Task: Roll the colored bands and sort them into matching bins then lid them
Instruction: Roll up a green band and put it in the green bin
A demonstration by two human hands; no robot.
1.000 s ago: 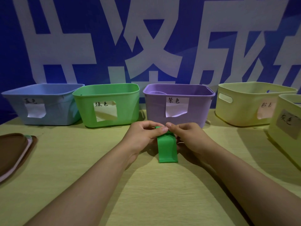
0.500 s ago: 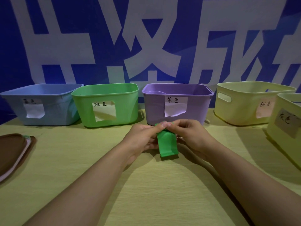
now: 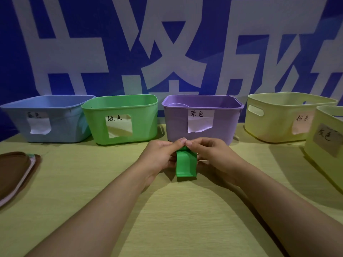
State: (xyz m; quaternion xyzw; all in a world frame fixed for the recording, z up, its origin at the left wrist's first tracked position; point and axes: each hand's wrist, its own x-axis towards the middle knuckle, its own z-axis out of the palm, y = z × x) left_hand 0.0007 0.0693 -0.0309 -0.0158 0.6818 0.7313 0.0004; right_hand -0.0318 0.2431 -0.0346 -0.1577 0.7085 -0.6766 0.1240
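Green band (image 3: 186, 164) at table centre, just near of purple bin (image 3: 202, 119); left hand (image 3: 160, 156) and right hand (image 3: 211, 154) pinch its far end; roll tight, edges aligned, toward near tail

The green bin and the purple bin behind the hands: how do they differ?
The green bin stands left of the purple bin. The green bin's label looks translucent with the wall showing through; the purple bin's is white paper. A pale rounded thing shows inside the purple bin; none shows in the green bin. Both are open-topped, unlidded, with handwritten labels.
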